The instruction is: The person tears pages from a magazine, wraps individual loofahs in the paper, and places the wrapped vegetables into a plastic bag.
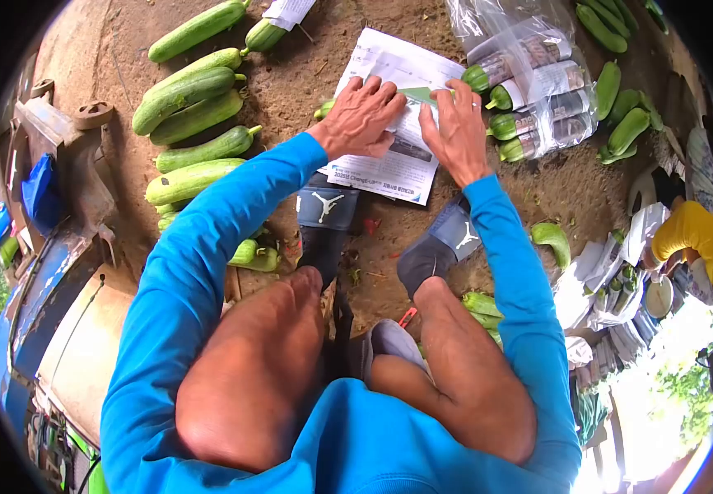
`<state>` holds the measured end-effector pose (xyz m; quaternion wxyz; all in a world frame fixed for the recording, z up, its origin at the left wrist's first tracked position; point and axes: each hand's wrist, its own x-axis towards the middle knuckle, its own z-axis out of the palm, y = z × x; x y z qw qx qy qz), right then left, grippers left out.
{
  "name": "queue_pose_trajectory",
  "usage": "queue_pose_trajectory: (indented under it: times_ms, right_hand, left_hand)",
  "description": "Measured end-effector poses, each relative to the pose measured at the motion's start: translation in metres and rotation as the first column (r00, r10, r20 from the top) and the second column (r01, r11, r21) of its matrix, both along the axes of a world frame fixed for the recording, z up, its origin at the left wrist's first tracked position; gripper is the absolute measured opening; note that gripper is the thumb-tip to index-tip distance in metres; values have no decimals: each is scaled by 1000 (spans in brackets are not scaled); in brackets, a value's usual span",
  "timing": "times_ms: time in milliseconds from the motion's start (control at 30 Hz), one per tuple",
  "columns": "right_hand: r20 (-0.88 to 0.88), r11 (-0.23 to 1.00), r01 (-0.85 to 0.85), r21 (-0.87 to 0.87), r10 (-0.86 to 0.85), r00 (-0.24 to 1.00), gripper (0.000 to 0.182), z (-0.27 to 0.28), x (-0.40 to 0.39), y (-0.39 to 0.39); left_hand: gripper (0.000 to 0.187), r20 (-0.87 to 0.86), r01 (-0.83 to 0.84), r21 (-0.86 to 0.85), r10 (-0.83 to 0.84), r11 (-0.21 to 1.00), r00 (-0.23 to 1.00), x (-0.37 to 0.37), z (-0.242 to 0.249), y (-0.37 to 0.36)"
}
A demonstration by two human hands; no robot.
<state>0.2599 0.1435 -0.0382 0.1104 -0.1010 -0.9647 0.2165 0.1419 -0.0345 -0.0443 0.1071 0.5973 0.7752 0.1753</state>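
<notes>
Printed paper sheets (398,169) lie on the ground in front of my feet. On them, a green vegetable (417,95) shows between my hands, partly covered by paper. My left hand (362,119) rests over the paper at its left side, fingers curled down on a fold. My right hand (455,128) is at the right side, fingertips on the paper edge by the vegetable. Whether the fingers pinch the paper is hard to make out. A green stem end (323,109) pokes out left of my left hand.
Long green vegetables (196,117) lie in a column at the left. Paper-wrapped ones (538,90) sit in a clear plastic bag at the upper right, with loose ones (624,132) beyond. Newspaper stacks (612,288) and a person in yellow (690,239) are at the right.
</notes>
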Motion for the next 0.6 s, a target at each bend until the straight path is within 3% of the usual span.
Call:
queue_pose_trajectory:
  times_ms: [33, 100, 133, 167, 233, 267, 333, 367, 400, 500, 600]
  right_hand:
    - [0, 1000, 0, 2, 0, 1000, 32, 11, 4, -4]
    - [79, 990, -132, -39, 135, 988, 37, 31, 13, -16]
    - [220, 978, -173, -114, 195, 956, 48, 31, 22, -24]
    - [212, 974, -226, 22, 216, 953, 58, 25, 32, -35]
    - [199, 938, -270, 218, 228, 953, 60, 11, 35, -38]
    - [198, 939, -263, 221, 221, 955, 60, 2, 32, -33]
    - [243, 965, -262, -10, 257, 936, 54, -12, 26, -21]
    - [242, 967, -253, -10, 248, 938, 54, -18, 23, -16]
    - [212, 958, -277, -76, 287, 934, 53, -24, 18, -10]
    - [199, 948, -275, -160, 304, 932, 51, -21, 10, -11]
    - [241, 944, -193, -268, 260, 935, 54, -24, 5, -7]
  left_hand:
    - [53, 0, 0, 2, 0, 1000, 1000, -1, 0, 0]
    - [52, 109, 27, -202, -5, 979, 994, -1, -1, -4]
    - [51, 139, 45, -290, -4, 956, 990, -1, -1, -8]
    - [51, 138, 45, -290, -5, 956, 990, -2, -2, -10]
    - [52, 151, 59, -250, -21, 966, 988, -5, 4, -8]
    - [56, 166, 74, -396, -8, 915, 986, -7, 8, -7]
    - [57, 89, -6, -320, 37, 948, 995, -3, 31, -8]
    - [59, 12, -87, -234, 93, 968, 996, -1, 42, -10]
    - [60, 41, -119, -155, 126, 981, 991, 2, 55, -11]
    - [60, 56, -89, -32, 91, 996, 994, 19, 67, -20]
    - [64, 53, -37, -57, 40, 998, 998, 33, 61, -30]
